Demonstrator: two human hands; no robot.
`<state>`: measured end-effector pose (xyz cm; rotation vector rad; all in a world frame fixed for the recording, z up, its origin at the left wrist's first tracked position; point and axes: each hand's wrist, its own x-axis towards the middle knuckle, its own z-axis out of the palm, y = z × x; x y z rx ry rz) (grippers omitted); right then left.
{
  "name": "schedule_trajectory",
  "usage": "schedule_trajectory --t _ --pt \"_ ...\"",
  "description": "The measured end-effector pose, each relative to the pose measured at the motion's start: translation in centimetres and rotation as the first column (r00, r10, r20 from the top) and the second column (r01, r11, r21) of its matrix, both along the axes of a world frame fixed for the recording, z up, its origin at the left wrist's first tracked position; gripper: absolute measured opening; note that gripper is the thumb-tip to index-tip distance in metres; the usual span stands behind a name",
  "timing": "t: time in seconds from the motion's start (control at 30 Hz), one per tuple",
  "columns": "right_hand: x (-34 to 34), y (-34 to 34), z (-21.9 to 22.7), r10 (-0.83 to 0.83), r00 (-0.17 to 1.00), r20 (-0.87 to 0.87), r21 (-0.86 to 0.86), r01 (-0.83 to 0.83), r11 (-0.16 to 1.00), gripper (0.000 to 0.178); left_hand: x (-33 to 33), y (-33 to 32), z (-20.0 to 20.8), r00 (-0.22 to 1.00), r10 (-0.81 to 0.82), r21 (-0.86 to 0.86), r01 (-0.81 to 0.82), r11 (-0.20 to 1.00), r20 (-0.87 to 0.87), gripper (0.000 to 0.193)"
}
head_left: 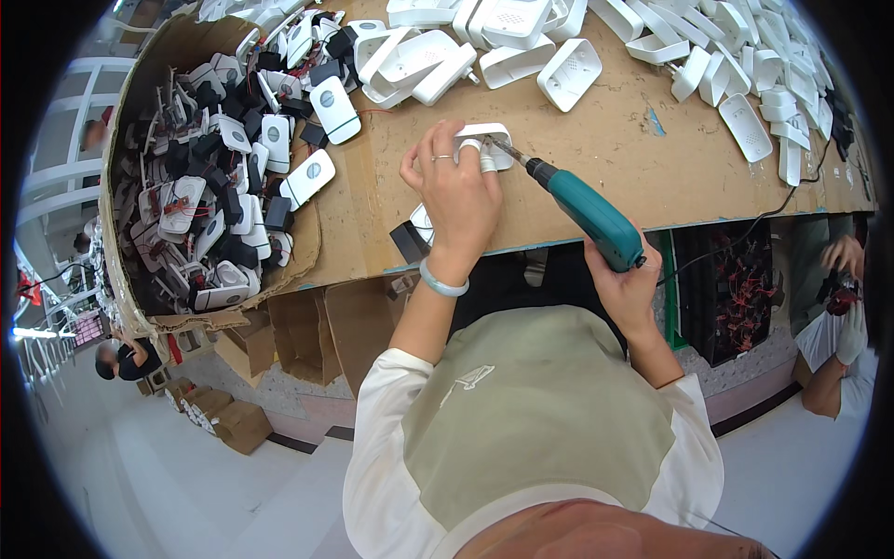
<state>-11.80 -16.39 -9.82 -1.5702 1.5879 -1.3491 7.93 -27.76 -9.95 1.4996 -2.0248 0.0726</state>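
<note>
My right hand grips a teal corded electric screwdriver by its rear end, with the shaft slanting up and left. The driver's tip meets a small white plastic housing on the cardboard-covered bench. Bent over that housing, my left hand holds it down with its fingers; white wraps cover some fingertips, and the fingers hide part of the housing. Beside my left wrist lies a black block-shaped part next to a white piece, partly hidden by the hand.
A large cardboard box at the left holds many white-and-black units with red wires. White shells lie along the far side and in a heap at the right. A black cord crosses the bench edge. Another person's hands work at far right.
</note>
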Motion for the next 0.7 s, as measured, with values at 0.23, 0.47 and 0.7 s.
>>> schedule_trajectory --t 0.23,0.47,0.7 --pt "0.26 -0.57 0.4 0.005 1.0 -0.009 0.073 -0.005 0.997 0.03 0.03 -0.05 -0.06 1.0 0.002 -0.004 -0.002 1.0 0.014 0.01" --pt "0.38 -0.65 0.34 0.011 1.0 -0.023 0.084 -0.009 0.996 0.031 0.01 -0.1 -0.05 1.0 0.007 0.006 -0.007 1.0 0.008 0.009" --pt "0.33 -0.7 0.69 0.032 0.998 -0.052 0.107 -0.027 0.994 0.031 -0.03 -0.09 0.05 1.0 0.014 0.008 -0.014 1.0 0.019 0.009"
